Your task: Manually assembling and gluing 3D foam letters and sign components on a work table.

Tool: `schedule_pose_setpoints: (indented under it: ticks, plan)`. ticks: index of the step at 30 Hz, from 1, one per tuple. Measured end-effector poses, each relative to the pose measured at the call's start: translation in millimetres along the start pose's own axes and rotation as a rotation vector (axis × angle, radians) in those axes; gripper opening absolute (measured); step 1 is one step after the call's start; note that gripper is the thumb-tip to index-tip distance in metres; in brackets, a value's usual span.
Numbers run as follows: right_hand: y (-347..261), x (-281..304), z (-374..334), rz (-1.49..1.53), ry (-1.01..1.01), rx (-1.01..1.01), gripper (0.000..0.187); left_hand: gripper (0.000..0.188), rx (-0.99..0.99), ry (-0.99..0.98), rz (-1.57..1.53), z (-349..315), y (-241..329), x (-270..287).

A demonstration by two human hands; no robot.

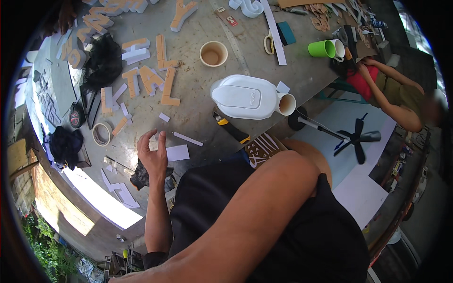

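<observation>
My left hand (152, 153) is raised over the near left of the table, thumb and bent fingers apart, with nothing visible in it. Just beyond it lie small white paper strips (188, 139) and a white rectangle of paper (177, 153). A crumpled black thing (140, 176) is beside the wrist; I cannot make out its kind. Right of the hand are a black-and-yellow utility knife (231, 129) and a white lidded pitcher (245, 96) on its side. My right arm (255, 207) bends across my body, its hand outside the picture.
Letter shapes (171, 87), a tape roll (102, 134), a tape measure (76, 115) and a tan cup (213, 54) lie farther over the table (198, 106). Scissors (269, 43) and a green cup (322, 48) are far right. A black-bladed fan (358, 139) and a person (401, 96) are at right; another person's hand (67, 18) is far left.
</observation>
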State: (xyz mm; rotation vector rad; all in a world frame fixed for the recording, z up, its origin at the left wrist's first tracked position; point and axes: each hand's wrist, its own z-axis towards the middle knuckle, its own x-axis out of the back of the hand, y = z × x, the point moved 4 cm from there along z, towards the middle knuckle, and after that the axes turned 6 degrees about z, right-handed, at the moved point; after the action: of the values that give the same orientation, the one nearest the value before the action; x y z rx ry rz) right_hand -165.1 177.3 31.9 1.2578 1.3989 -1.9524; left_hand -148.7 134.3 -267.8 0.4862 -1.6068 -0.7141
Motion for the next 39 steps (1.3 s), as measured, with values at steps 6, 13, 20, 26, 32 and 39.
schedule_pose_setpoints:
  ticks: [6,13,20,26,32,39]
  plan:
    - [3.0,-16.7,-6.4,-0.411,0.008,-0.151,0.035,0.024,-0.169,-0.006,0.078,-4.3,16.2,8.4]
    - [-2.8,-46.1,29.2,-1.716,0.034,0.673,0.037,0.028,-0.177,0.016,0.082,-7.8,3.3,1.8]
    - [-1.4,-80.3,143.6,-1.464,-0.260,0.584,0.038,0.031,-0.185,0.014,0.128,-24.1,-2.9,9.6]
    - [3.5,-121.1,175.6,-1.445,-0.423,0.627,0.039,0.034,-0.180,0.017,0.126,-34.5,-3.9,11.0]
    - [30.1,-110.8,179.9,-1.478,-0.543,0.447,0.040,0.036,-0.085,0.039,0.132,-48.9,1.9,13.9]
    - [53.6,1.1,26.8,-1.240,-0.107,0.193,0.033,0.041,0.219,0.075,-0.049,-74.0,-20.2,29.8]
